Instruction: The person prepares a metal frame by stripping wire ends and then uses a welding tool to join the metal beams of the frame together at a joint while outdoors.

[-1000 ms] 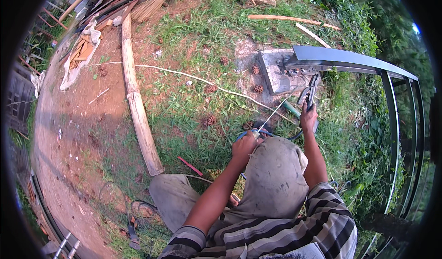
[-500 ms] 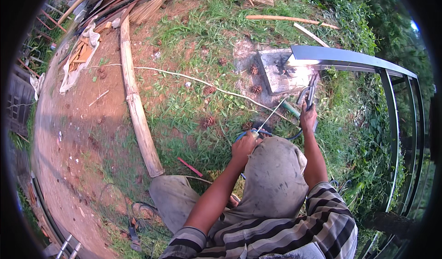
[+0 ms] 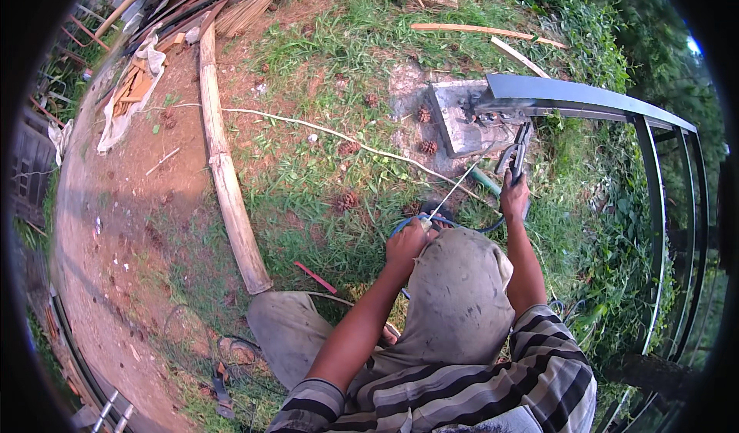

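My right hand [image 3: 514, 196] is closed round the handle of a welding electrode holder [image 3: 519, 152], its jaws pointing up at the concrete block [image 3: 448, 125]. Over that block lies the end of a grey steel frame [image 3: 570, 90], a little beyond the holder. In front of my knee, my left hand [image 3: 409, 242] is closed round the lower end of a thin pale rod [image 3: 453, 192], which slants up to the right. A blue cable [image 3: 402, 225] curves beside the left hand. A green tube-like piece [image 3: 485, 180] lies between the block and my right wrist.
A long wooden pole [image 3: 227, 179] lies on the ground at left. A pale cord [image 3: 308, 128] crosses the grass to the block. Pine cones [image 3: 348, 201] lie around. Wood strips [image 3: 489, 34] lie at the back; the steel frame's bars [image 3: 654, 202] run down the right side.
The bright welding glow at the steel frame's end has gone out, and the joint and block top now show plainly. Both hands have stayed nearly in place.
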